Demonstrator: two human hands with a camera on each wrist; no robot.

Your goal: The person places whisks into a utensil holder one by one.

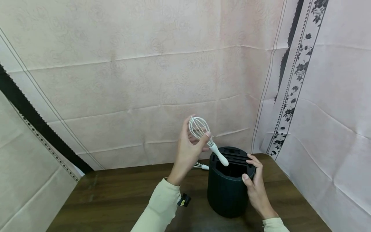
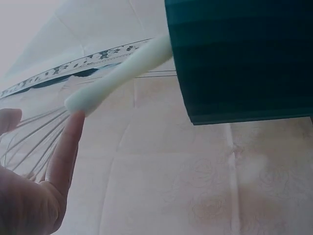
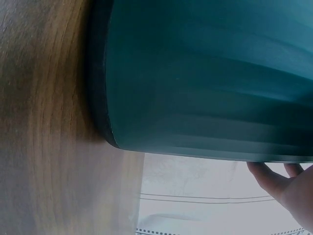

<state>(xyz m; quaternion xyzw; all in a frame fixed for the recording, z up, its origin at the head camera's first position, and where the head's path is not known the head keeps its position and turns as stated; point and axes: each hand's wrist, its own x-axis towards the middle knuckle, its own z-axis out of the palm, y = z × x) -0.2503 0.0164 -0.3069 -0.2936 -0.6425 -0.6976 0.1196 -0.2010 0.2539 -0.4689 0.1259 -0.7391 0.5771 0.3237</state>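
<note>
A white whisk (image 1: 218, 154) is gripped by its wire end in my left hand (image 1: 189, 149), its handle slanting down over the opening of a dark green utensil holder (image 1: 227, 196). In the left wrist view the whisk handle (image 2: 120, 76) passes partly behind the holder's wall (image 2: 234, 63). My right hand (image 1: 256, 187) grips the holder's right rim, thumb at the front and fingers over the top edge. The right wrist view shows the holder (image 3: 205, 88) standing on the wood, with fingertips of the right hand (image 3: 288, 186) against its side.
Behind the holder, a second whisk (image 1: 201, 166) lies on the brown wooden table (image 1: 124, 199), partly hidden by the left arm and the holder. Pale patterned cloth (image 1: 139, 83) hangs behind the table and along both sides.
</note>
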